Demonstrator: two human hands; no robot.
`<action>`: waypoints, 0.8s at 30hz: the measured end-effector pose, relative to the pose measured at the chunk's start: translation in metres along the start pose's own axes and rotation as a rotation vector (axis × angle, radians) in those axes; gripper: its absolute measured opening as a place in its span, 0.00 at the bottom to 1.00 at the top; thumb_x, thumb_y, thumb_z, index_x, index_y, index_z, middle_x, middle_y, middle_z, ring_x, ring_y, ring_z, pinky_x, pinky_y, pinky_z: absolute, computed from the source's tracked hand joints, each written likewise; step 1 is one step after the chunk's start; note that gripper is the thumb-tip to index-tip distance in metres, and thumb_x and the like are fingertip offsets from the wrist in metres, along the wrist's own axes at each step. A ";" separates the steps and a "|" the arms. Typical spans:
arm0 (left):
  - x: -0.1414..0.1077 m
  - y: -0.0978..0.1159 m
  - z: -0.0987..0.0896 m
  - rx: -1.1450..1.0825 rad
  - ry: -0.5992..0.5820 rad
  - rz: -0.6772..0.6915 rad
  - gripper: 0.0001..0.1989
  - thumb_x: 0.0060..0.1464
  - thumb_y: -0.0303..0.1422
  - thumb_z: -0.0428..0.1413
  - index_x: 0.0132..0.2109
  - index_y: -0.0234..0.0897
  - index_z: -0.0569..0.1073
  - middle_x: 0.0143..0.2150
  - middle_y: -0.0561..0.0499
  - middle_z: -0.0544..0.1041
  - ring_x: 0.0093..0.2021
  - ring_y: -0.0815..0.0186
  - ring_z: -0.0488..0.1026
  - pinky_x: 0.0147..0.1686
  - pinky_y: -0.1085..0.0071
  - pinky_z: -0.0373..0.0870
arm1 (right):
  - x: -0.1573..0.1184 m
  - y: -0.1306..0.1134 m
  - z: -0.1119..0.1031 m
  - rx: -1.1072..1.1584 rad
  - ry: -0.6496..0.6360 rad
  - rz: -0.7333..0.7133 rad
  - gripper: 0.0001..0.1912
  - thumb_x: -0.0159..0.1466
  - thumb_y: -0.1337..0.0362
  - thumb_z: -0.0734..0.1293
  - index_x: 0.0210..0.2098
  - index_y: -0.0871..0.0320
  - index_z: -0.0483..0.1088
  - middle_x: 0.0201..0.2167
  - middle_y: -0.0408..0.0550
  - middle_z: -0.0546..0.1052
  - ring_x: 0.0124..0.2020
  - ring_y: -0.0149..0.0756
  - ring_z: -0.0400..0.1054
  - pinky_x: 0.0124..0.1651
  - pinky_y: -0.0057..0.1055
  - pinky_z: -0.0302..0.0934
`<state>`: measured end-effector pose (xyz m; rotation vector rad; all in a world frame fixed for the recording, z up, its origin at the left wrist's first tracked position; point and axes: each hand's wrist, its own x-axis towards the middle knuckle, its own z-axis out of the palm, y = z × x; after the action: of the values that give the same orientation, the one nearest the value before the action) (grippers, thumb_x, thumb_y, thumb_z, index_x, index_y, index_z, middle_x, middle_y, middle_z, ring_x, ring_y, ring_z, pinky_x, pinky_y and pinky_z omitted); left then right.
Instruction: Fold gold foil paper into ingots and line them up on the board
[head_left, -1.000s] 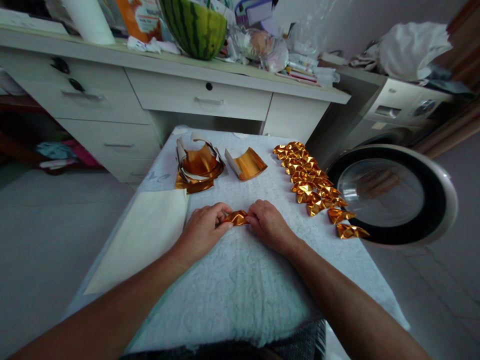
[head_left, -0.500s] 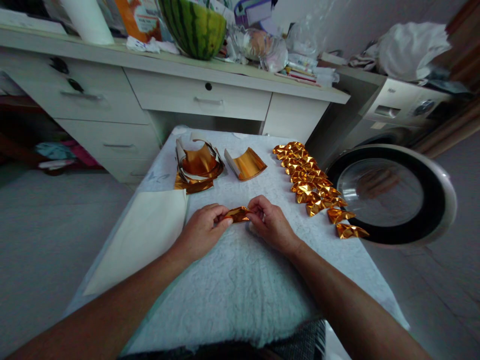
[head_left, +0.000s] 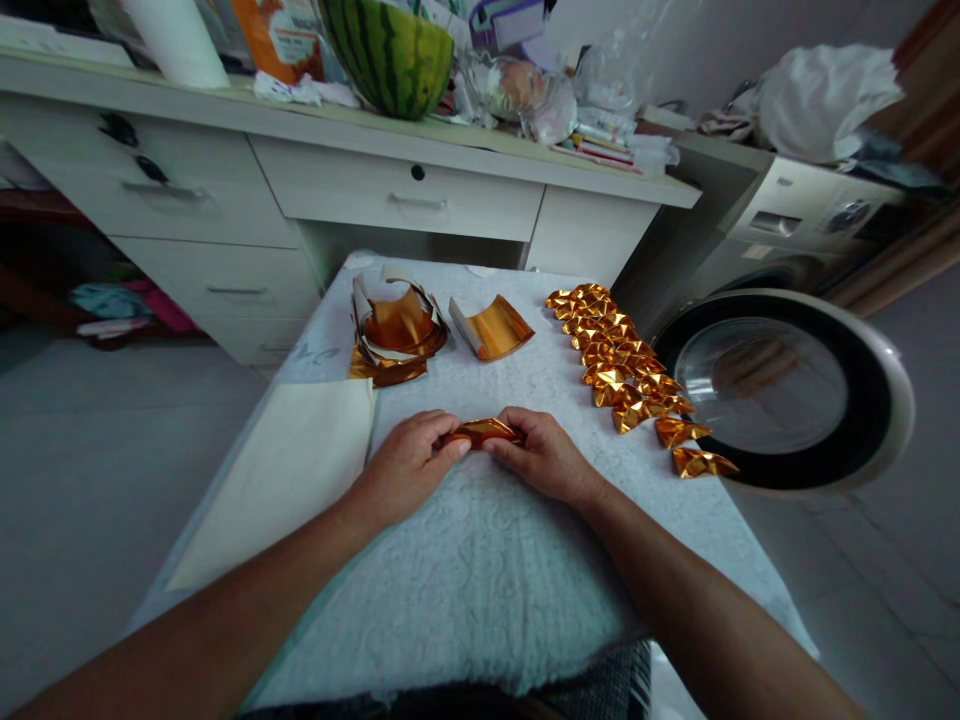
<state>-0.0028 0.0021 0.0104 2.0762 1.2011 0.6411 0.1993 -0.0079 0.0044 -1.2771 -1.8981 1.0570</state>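
A small folded piece of gold foil paper [head_left: 486,430] is held between my two hands over the middle of the cloth-covered table [head_left: 480,560]. My left hand [head_left: 414,458] pinches its left end between thumb and fingers. At the other end, my right hand [head_left: 546,455] grips it, thumb in front and fingers behind. Beyond the hands lies a single curled gold sheet [head_left: 495,328]. Left of that sits a pile of curled gold sheets [head_left: 397,325]. Several finished-looking folded gold paper ingots [head_left: 611,345] stand in rows on the right.
A flat cream paper sheet [head_left: 285,480] covers the table's left side. Behind the table, a white counter [head_left: 480,150] bears a cut watermelon [head_left: 390,60] and plastic bags. On the right, a washing machine's round door [head_left: 780,390] hangs open beside the table edge.
My right hand has shifted its grip: its raised fingers have come down behind the folded foil paper, and its thumb has moved left along the front. The left hand has barely moved.
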 end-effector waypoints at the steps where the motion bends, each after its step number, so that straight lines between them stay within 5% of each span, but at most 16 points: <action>1: 0.000 0.000 0.000 -0.009 -0.003 0.005 0.12 0.59 0.36 0.48 0.30 0.37 0.69 0.29 0.53 0.68 0.32 0.65 0.66 0.33 0.70 0.62 | 0.000 0.000 0.000 0.013 -0.005 0.003 0.10 0.63 0.59 0.66 0.29 0.59 0.67 0.24 0.39 0.66 0.26 0.27 0.58 0.29 0.24 0.51; 24: -0.002 -0.001 0.000 -0.009 -0.037 0.039 0.14 0.58 0.38 0.49 0.28 0.37 0.69 0.27 0.54 0.67 0.31 0.66 0.67 0.29 0.71 0.60 | -0.001 -0.001 0.003 0.067 -0.097 -0.021 0.13 0.64 0.55 0.64 0.31 0.59 0.68 0.24 0.39 0.65 0.26 0.28 0.57 0.29 0.25 0.52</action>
<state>-0.0041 0.0002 0.0094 2.0997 1.1370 0.6222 0.1969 -0.0101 0.0035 -1.1859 -1.9260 1.1810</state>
